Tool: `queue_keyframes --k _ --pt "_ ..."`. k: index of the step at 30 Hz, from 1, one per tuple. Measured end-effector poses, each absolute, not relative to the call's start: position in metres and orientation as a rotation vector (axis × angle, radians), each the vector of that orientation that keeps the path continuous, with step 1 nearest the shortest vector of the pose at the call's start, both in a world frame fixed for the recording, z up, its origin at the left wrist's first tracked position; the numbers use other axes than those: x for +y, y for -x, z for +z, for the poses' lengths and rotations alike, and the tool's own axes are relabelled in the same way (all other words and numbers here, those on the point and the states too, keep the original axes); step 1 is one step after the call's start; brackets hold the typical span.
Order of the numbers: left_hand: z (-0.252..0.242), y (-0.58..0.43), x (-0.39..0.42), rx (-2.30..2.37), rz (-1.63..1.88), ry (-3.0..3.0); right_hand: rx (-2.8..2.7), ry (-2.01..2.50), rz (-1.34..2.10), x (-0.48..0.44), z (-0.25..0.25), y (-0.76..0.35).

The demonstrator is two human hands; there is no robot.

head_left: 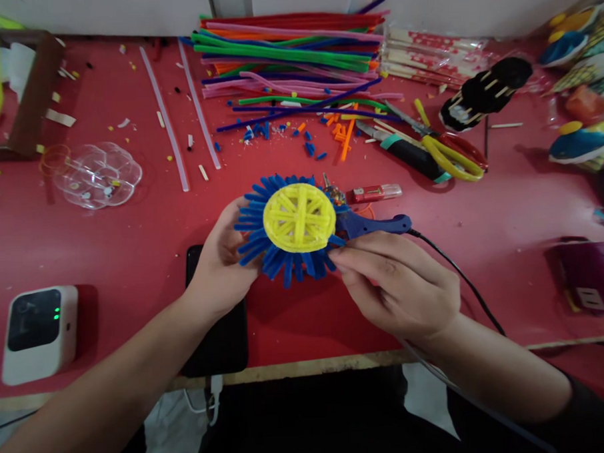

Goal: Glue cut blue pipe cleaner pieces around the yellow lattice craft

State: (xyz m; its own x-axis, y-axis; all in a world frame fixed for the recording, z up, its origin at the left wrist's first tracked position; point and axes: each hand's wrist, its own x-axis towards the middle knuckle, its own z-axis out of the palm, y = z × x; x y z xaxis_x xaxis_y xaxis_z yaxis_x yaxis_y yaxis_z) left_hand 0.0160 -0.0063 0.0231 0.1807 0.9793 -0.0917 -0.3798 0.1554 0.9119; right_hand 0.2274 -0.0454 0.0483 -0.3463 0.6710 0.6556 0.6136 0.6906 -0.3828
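Note:
A pipe-cleaner craft with a yellow round top (pixel 299 218) and a fringe of short blue pipe-cleaner pieces (pixel 288 266) is held over the red table. My left hand (pixel 228 256) wraps round its left side, fingers partly hidden behind the fringe. At its right edge, my right hand (pixel 397 279) pinches the tip of a blue piece between thumb and fingers. Just behind that hand lies a blue glue gun (pixel 376 223) with a black cord. Underneath my left forearm is a black phone (pixel 220 343), partly covered.
Pipe cleaners (pixel 289 50) in several colours lie along the back. Scissors (pixel 452 158), cutters (pixel 409 155) and a red lighter (pixel 377 192) sit to the right. On the left are a clear flower-shaped dish (pixel 99 175) and a white device (pixel 40 335). Scraps litter the red table (pixel 146 226).

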Motion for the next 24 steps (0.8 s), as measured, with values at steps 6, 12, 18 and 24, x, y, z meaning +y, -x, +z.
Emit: queue_keyframes --k 6,12,18,24 --pt "0.022 -0.016 -0.006 0.855 1.176 -0.909 -2.064 0.986 0.089 -0.045 0.048 -0.228" --pt "0.020 -0.016 -0.007 0.900 1.185 -0.873 -2.036 1.016 0.118 -0.045 0.047 -0.227" --pt "0.030 -0.021 -0.004 0.855 1.273 -0.607 -1.923 1.004 0.266 -0.039 0.053 -0.226" --pt "0.014 -0.008 0.000 0.865 1.318 -0.488 -2.214 1.064 0.204 -0.034 0.044 -0.224"
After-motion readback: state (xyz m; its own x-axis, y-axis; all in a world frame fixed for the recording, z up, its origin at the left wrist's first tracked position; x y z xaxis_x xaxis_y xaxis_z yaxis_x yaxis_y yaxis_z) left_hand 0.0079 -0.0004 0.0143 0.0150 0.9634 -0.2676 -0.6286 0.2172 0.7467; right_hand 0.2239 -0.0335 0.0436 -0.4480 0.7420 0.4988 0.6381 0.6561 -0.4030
